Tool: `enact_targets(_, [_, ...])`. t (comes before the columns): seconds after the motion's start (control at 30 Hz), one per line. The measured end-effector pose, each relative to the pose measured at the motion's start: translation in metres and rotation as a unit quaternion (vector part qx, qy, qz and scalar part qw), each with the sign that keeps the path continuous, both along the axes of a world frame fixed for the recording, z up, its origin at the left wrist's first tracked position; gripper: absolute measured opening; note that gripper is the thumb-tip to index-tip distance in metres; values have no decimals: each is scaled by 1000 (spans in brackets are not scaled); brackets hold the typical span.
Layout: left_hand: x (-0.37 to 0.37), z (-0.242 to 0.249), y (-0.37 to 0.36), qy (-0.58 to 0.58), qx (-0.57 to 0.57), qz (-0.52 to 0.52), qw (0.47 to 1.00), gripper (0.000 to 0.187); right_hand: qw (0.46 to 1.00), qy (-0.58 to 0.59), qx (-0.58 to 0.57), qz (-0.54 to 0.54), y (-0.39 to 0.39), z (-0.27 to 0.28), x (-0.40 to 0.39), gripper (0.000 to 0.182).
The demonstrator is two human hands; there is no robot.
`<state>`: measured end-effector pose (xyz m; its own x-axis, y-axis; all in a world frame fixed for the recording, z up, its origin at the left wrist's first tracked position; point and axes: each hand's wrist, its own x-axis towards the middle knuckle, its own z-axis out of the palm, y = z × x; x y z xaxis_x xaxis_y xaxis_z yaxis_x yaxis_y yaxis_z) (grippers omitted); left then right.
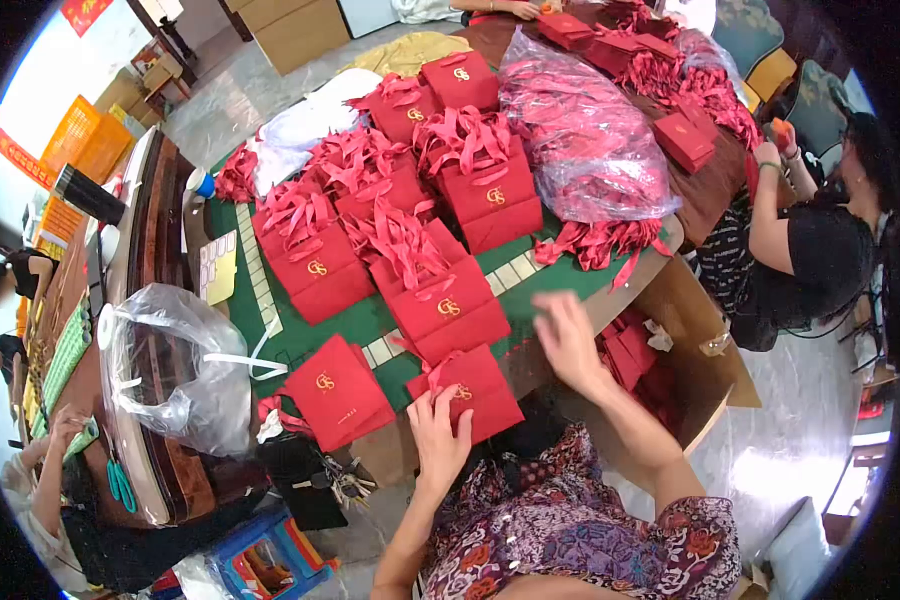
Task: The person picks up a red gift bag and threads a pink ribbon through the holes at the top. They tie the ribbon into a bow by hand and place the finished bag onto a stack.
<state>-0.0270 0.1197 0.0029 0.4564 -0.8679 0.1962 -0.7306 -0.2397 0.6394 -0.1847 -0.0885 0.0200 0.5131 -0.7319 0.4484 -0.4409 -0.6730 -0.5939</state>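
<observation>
My left hand (436, 440) rests on a red gift bag (488, 405) at the near table edge, fingers laid on its face and thumb apart. A ribbon handle shows by its fingertips. My right hand (570, 345), somewhat blurred, is raised with fingers apart and nothing visible in them, right of the bags and above the table edge. Left of my left hand lie flat red bags (335, 395) with a gold logo. Just beyond stands a block of upright red bags (445, 305), ribbon handles on top, among several similar groups.
A clear plastic sack (590, 130) of red ribboned pieces lies on the table's far right. Below the right edge, a cardboard box (695, 350) holds red bags. A clear plastic bag (175, 370) sits left, near teal scissors (120, 487). A co-worker (820, 240) sits at right.
</observation>
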Motion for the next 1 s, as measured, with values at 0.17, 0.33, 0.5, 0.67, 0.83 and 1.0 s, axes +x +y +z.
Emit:
enact_targets(0.17, [9,1,-12,65,8,25,998,51,979,33,-159,-126,-86,-21,24,37])
enact_targets(0.33, [18,-2,-17,0,-24,33,999,61,984,119,-106,-81,-92,-43,15,19])
enact_targets(0.5, [17,-1,-19,-62,46,41,996,67,993,87,-82,-21,-31,-12,3,9])
enact_targets(0.67, [12,4,-18,-43,93,33,994,59,996,65,17,58,34,9,-1,10])
enact_targets(0.83, [1,5,-23,-44,70,66,994,60,990,60,96,79,68,-6,15,12])
enact_targets(1.0, [0,-3,-28,-60,60,31,996,53,994,52,88,46,69,-21,31,13])
